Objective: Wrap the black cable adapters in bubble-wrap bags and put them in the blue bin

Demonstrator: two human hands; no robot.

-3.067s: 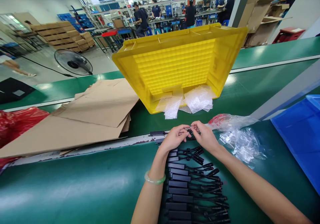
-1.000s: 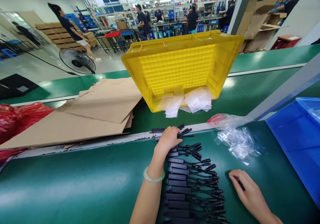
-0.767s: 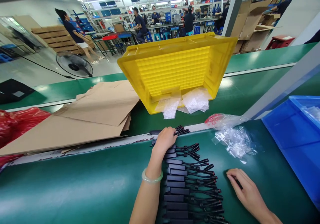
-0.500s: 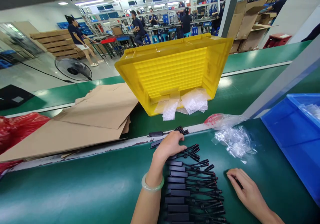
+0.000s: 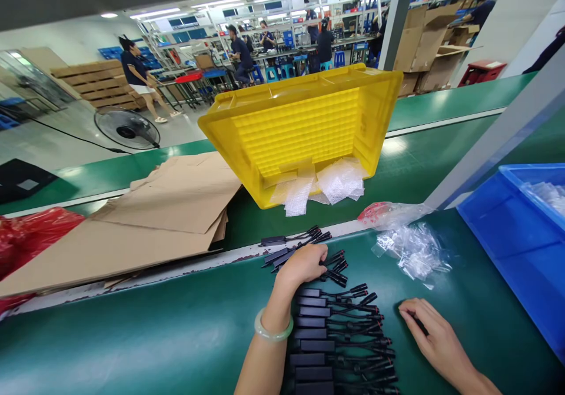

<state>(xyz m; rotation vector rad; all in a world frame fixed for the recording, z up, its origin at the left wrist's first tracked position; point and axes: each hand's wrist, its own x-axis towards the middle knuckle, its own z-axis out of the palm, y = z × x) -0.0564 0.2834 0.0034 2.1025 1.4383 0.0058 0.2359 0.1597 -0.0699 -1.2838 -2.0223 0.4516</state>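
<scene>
My left hand (image 5: 304,265), with a pale green bangle on its wrist, reaches over the far end of a row of small black boxes with cable tails (image 5: 314,346). Its fingers are curled down on one black cabled box, whose cable ends (image 5: 338,265) stick out to the right; the palm hides the rest of it. Beyond the hand, several similar boxes (image 5: 273,241) lie at an angle near the belt's edge strip. To the right of the row, my right hand (image 5: 435,336) rests on the green surface, fingers loosely closed with nothing visible in them.
A yellow bin (image 5: 304,124) lies tipped on its side behind, with bubble-wrap pieces (image 5: 339,180) at its mouth. Clear plastic bags (image 5: 412,251) lie near a blue bin (image 5: 507,236). Flat cardboard (image 5: 168,201) and red plastic (image 5: 39,236) are left. People work in the background.
My left hand has moved slightly toward me, and the cable ends beside it have shifted a little. My right hand stays where it was. The view has tilted slightly.
</scene>
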